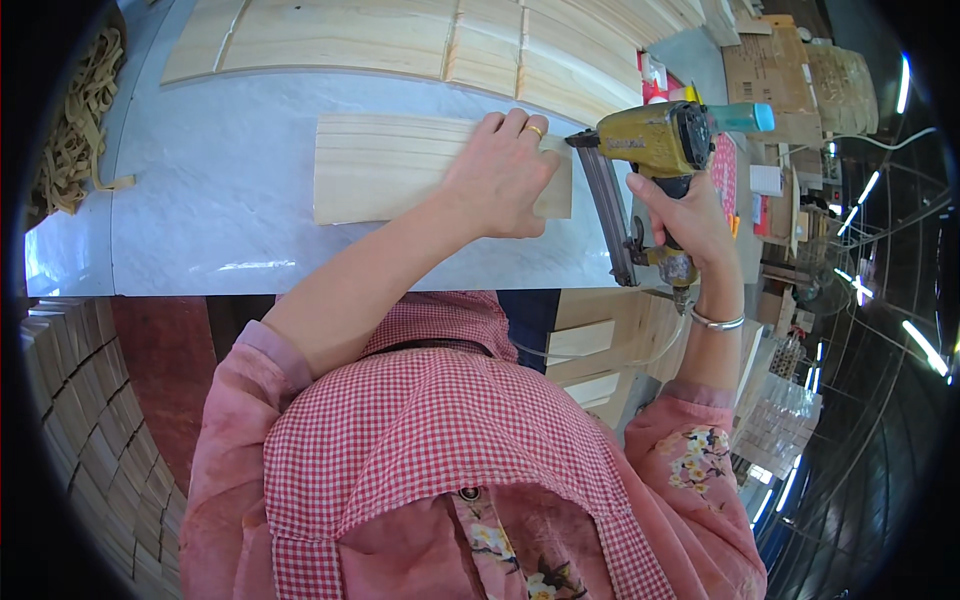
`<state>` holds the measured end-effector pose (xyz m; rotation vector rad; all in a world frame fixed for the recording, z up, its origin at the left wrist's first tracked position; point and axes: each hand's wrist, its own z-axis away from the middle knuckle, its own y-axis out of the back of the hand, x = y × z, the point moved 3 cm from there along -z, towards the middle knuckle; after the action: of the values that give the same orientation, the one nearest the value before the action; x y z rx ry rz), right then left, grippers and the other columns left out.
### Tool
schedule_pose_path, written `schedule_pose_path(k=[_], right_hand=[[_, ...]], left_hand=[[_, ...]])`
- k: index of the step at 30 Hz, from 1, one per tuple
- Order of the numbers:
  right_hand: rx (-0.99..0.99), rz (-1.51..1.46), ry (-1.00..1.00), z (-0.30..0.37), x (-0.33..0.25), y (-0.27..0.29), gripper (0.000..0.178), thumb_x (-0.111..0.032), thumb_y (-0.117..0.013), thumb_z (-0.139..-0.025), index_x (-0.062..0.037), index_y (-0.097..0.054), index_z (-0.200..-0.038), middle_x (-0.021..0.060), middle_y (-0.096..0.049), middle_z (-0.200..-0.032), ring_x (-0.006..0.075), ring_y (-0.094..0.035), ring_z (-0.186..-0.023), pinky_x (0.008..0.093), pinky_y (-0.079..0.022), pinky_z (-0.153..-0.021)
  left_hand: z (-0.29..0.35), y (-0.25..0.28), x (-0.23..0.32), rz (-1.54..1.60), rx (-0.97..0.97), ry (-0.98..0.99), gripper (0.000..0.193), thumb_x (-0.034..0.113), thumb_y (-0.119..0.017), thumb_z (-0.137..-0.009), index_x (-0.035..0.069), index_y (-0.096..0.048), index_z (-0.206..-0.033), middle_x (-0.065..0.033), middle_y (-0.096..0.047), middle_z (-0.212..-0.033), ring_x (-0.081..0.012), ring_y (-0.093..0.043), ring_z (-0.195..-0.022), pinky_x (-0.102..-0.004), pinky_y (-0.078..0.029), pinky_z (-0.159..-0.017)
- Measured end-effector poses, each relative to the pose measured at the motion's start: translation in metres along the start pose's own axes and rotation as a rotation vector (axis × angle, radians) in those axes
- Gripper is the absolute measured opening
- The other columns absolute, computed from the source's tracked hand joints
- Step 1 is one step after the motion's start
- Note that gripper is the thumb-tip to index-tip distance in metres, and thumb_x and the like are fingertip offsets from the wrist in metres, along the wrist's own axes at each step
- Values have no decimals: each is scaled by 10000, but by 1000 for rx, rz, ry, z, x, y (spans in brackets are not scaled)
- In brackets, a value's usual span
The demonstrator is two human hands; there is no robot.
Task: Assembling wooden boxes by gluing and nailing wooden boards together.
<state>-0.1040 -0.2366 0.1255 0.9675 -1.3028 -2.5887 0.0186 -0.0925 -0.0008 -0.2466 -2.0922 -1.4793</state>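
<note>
A short, pale wooden board [390, 170] with grooves along its far part lies on the table in front of me. My left hand [508, 175], a ring on one finger, grips it near its right end with bent fingers; some fingertips are hidden. In my right hand [690, 222] is a gold and black pneumatic nail gun [650, 140], held by its handle. Its nose sits by the far right corner of the board; whether they touch I cannot tell. The long dark magazine slants down toward me, and an air hose runs from the handle's base.
Larger pale wooden panels [340, 40] lie across the far side of the bluish-white table [210, 190]. Tan strips [85, 120] are heaped at the far left. Wood pieces [90, 420] are stacked at the lower left. Cardboard boxes [755, 75] stand at the far right.
</note>
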Motion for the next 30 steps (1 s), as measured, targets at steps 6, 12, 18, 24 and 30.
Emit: schedule_pose_path(k=[6, 12, 18, 24, 30], right_hand=[[-27, 62, 21, -10, -11, 7, 309, -249, -777, -884, 18, -698, -1016, -3, -542, -526, 81, -431, -370, 223, -337, -372], [-60, 113, 73, -12, -14, 14, 297, -241, -776, -883, 15, -692, -1009, -3, -537, -528, 79, -428, -372, 224, -339, -372], [63, 19, 103, 22, 12, 13, 273, -219, -780, -878, 18, -672, -958, 7, -545, -545, 80, -438, -388, 223, -350, -379], [75, -45, 105, 60, 37, 8, 274, -208, -793, -866, 23, -659, -928, 20, -571, -577, 79, -469, -415, 221, -364, -385], [35, -91, 81, 72, 47, -9, 282, -211, -801, -858, 27, -667, -931, 24, -590, -593, 83, -482, -424, 221, -371, -390]], left_hand=[[4, -2, -3, -6, 62, -17, 390, 323, -761, -643, 52, -742, -924, -180, -569, -1306, -311, -496, -1150, -406, -379, -1025], [11, 8, -5, -37, 46, -57, 517, 378, -829, -652, 67, -700, -1044, -181, -568, -1321, -335, -475, -1231, -447, -347, -1087], [76, 75, -45, -134, 25, 43, 746, 398, -919, -601, 68, -597, -1189, -174, -552, -1404, -347, -456, -1366, -558, -279, -1182], [114, 100, -75, -205, 22, 64, 681, 250, -859, -596, 72, -585, -1193, -151, -612, -1250, -329, -554, -1196, -471, -384, -1103], [93, 67, -55, -240, 131, 24, 675, 216, -825, -576, 77, -575, -1187, -132, -628, -1190, -311, -587, -1088, -411, -430, -1025]])
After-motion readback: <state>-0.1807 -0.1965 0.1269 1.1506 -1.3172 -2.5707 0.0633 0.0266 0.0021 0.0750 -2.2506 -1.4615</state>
